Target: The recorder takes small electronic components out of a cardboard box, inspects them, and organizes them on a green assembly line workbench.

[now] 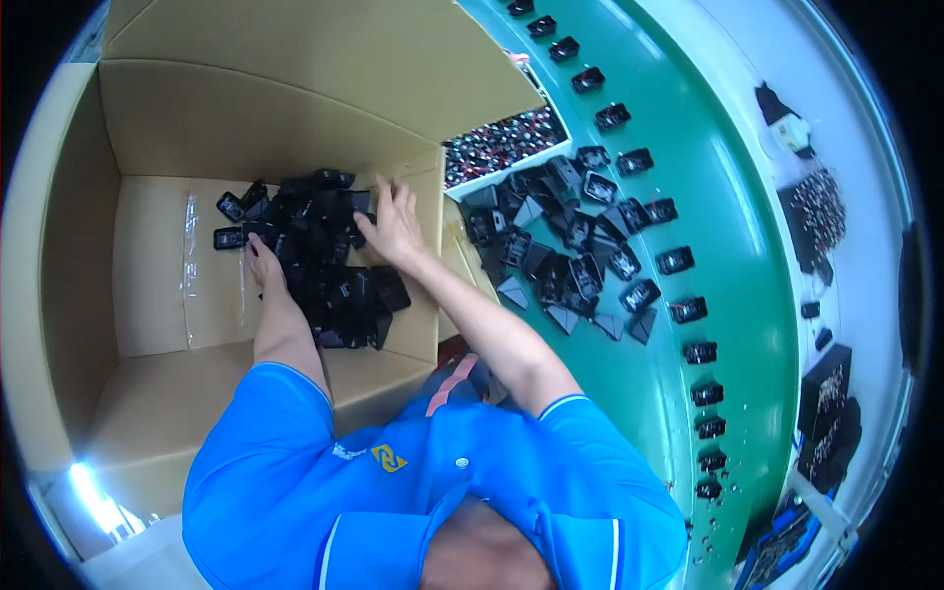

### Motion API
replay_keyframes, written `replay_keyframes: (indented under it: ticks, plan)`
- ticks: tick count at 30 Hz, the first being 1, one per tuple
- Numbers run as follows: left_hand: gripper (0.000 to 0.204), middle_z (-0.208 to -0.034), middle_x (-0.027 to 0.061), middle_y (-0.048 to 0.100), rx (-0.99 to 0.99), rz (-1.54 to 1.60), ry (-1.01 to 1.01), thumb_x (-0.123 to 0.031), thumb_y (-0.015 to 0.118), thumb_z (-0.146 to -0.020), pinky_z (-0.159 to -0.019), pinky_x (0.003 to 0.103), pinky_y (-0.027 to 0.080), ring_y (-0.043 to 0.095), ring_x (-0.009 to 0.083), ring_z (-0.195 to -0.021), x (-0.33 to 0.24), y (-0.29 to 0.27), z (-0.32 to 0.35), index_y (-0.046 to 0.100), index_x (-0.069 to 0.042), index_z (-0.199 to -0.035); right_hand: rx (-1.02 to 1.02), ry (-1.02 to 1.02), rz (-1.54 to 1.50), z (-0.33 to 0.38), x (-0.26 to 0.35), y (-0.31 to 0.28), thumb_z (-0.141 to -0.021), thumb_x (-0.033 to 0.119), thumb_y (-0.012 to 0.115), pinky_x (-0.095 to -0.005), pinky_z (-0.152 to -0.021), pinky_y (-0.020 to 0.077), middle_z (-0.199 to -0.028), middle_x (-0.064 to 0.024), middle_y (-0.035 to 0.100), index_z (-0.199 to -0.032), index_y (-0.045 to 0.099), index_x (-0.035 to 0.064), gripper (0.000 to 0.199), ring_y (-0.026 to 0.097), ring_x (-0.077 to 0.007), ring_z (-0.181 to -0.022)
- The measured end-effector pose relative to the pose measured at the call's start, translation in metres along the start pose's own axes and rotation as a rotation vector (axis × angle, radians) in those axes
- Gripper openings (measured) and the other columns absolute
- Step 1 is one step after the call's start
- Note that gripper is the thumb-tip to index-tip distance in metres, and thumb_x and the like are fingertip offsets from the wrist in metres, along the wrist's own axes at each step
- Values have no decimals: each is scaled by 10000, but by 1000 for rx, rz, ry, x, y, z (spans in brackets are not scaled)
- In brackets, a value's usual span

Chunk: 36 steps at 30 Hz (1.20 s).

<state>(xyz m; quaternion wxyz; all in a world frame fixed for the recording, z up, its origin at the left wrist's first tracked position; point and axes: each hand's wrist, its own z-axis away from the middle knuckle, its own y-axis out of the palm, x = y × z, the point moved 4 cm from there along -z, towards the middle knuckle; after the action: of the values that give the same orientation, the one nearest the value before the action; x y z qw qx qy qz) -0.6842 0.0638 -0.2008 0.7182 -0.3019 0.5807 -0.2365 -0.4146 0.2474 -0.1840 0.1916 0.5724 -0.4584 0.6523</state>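
Many black plastic parts (317, 236) heaped loose, toward 3 o'clock inside cardboard box (71, 246). Left hand (265, 265) at heap's 9 o'clock edge; fingertips partly hidden, can't tell if gripping. Right hand (395, 224) at 2 o'clock edge, open, fingers spread. Risk: heap could slide, parts scuff; likely cause, hard shove on loose stacking. Parts look dark, boxy, some glossy with pale marks, lying at mixed angles.

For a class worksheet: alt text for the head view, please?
Bare left hand and right hand reach into a cardboard box of black plastic parts; a green table at right holds more, heaped and lined up.
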Motion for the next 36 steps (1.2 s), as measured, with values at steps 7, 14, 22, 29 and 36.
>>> replay_keyframes:
  ticks: [7,14,22,29,36]
  plan:
    - [800,-1314,122,583,493,116,-86,-730,545,-845,-953,581,408,559,297,-1171,-26,-16,33,512,-145,-1391,394,223,-335,-72,-25,78,-747,541,783,-530,-999,468,-1366,-350,392,-1458,364,13,979,531,-468,-1143]
    - [715,-1348,102,566,754,53,-48,-621,593,-895,-987,425,440,548,252,-1176,-60,17,41,516,-114,-1393,460,274,-685,-62,-25,125,-653,463,891,-437,-1002,489,-1319,-240,494,-1417,453,98,953,550,-379,-1161]
    - [473,-1185,80,672,795,-259,359,-409,614,-892,-950,306,455,599,203,-1100,-118,61,79,660,-60,-1209,-11,183,-788,-41,-29,100,-757,260,836,-371,-997,451,-1259,-131,566,-1329,513,61,686,561,-270,-1145]
    - [367,-1106,68,724,797,-327,638,-303,627,-883,-916,263,475,641,189,-1027,-181,54,195,721,-35,-1114,-426,79,-917,-7,-3,-4,-794,170,785,-360,-995,452,-1246,-133,551,-1335,506,71,616,567,-276,-1121]
    - [327,-1104,86,717,985,-235,810,-300,651,-862,-866,275,503,654,208,-979,-203,87,346,743,-62,-1066,-744,129,-806,49,-27,-134,-848,160,754,-340,-985,451,-1270,-153,541,-1407,433,59,652,563,-255,-1125]
